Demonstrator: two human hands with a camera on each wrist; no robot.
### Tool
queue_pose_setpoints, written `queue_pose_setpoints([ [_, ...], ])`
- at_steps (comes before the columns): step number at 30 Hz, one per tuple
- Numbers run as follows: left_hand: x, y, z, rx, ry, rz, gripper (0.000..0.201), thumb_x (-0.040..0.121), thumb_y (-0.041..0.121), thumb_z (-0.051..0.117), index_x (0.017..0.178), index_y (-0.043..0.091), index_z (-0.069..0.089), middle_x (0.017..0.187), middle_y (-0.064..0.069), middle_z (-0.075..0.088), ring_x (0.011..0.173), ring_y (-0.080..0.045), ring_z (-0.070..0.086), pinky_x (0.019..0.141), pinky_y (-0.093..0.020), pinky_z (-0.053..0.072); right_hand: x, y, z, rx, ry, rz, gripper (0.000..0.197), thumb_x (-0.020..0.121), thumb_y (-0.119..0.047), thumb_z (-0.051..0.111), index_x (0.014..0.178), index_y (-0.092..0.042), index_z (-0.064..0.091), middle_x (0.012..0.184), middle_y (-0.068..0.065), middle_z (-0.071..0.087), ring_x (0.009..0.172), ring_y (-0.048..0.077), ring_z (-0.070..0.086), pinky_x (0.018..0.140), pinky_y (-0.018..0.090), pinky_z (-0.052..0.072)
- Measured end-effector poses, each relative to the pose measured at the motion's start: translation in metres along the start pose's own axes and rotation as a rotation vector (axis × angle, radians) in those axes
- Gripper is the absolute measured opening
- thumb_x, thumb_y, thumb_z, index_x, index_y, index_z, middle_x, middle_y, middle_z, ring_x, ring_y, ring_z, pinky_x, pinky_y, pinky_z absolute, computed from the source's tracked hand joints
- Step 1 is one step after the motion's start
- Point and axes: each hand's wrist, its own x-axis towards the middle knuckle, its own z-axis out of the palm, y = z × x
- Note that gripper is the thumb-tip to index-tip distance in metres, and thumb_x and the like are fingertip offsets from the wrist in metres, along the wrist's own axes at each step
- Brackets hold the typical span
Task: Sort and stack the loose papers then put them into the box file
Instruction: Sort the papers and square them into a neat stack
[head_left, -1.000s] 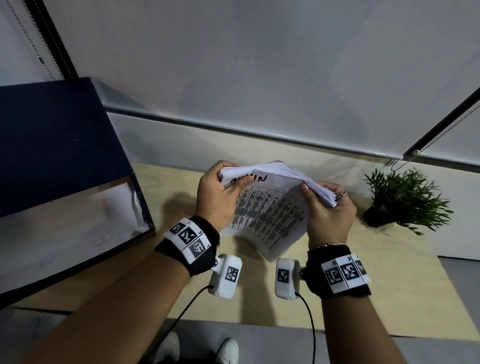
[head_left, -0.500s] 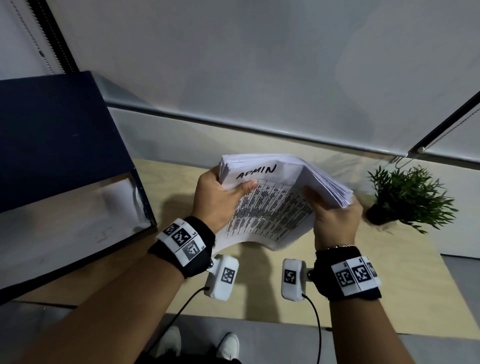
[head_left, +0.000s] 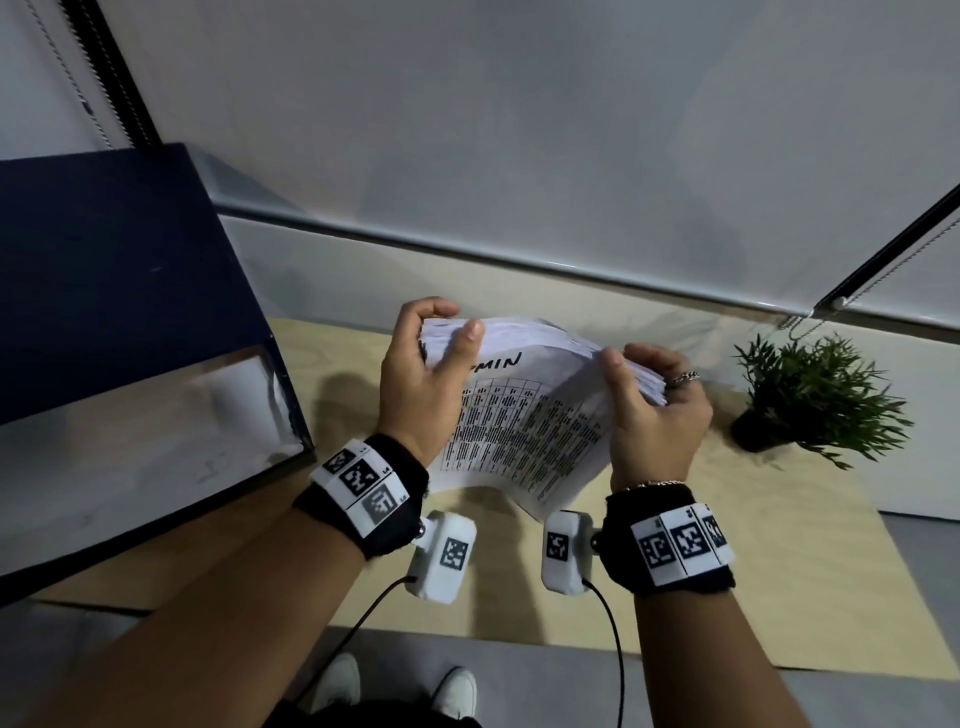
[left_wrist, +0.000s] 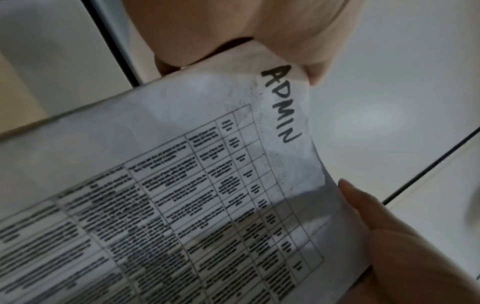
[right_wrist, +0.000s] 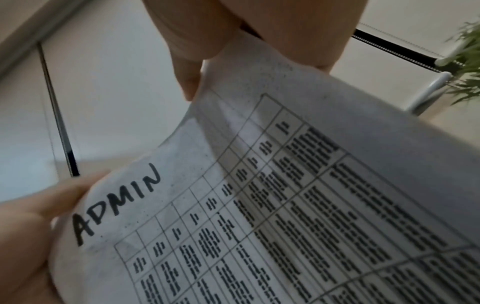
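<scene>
A thick stack of papers (head_left: 524, 415) stands on edge above the wooden table, bowed toward me. Its front sheet carries a printed table and the handwritten word ADMIN (left_wrist: 280, 105). My left hand (head_left: 426, 374) grips the stack's upper left corner, thumb on the front sheet. My right hand (head_left: 649, 410) grips the upper right corner, thumb on the front and fingers behind. The same front sheet (right_wrist: 272, 205) fills the right wrist view. The dark blue box file (head_left: 119, 322) lies open at the left, its pale inside (head_left: 130, 467) showing.
A small potted plant (head_left: 810, 400) stands on the wooden table (head_left: 779, 571) at the right. A grey wall with a rail runs behind. Shoes (head_left: 337, 686) show below the table's near edge.
The stack has dropped a little and tipped its top edge away from me, so the ADMIN word is partly hidden by my left thumb. Both hands have kept their grip.
</scene>
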Motion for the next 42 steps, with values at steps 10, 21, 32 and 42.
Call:
queue_pose_setpoints([
  [10, 0.019, -0.003, 0.003, 0.020, 0.057, 0.079, 0.013, 0.096, 0.012, 0.053, 0.093, 0.010, 0.065, 0.089, 0.007, 0.066, 0.086, -0.001, 0.058, 0.081, -0.016, 0.045, 0.004, 0.004, 0.002, 0.042, 0.124, -0.018, 0.019, 0.086, -0.006, 0.051, 0.086, -0.016, 0.067, 0.072, -0.016, 0.068, 0.071, -0.004, 0.060, 0.070, 0.014, 0.047],
  [21, 0.014, 0.005, -0.004, -0.039, -0.149, 0.020, 0.061, 0.070, 0.038, 0.081, 0.119, 0.022, 0.047, 0.101, 0.006, 0.057, 0.097, -0.009, 0.059, 0.089, -0.021, 0.048, -0.004, 0.014, -0.014, 0.000, -0.091, 0.030, 0.069, 0.070, 0.009, 0.079, 0.130, -0.004, 0.048, 0.093, 0.000, 0.064, 0.079, -0.001, 0.066, 0.071, 0.015, 0.053],
  [32, 0.006, -0.001, -0.008, 0.104, -0.164, 0.011, 0.044, 0.078, 0.010, 0.078, 0.110, 0.023, 0.051, 0.098, 0.015, 0.060, 0.088, 0.000, 0.059, 0.087, -0.022, 0.049, -0.005, 0.032, -0.011, -0.007, -0.102, 0.089, 0.026, 0.074, 0.006, 0.077, 0.089, -0.014, 0.070, 0.076, -0.013, 0.074, 0.072, 0.003, 0.068, 0.070, 0.021, 0.056],
  [42, 0.038, 0.049, -0.011, 0.910, -0.347, 0.331, 0.084, 0.067, 0.052, 0.079, 0.139, 0.036, 0.038, 0.152, 0.006, 0.036, 0.144, -0.023, 0.025, 0.118, -0.047, 0.018, 0.030, -0.013, -0.008, -0.438, -0.408, -0.271, 0.015, 0.080, -0.011, 0.073, 0.094, -0.012, 0.075, 0.084, -0.008, 0.073, 0.076, -0.002, 0.067, 0.073, 0.023, 0.057],
])
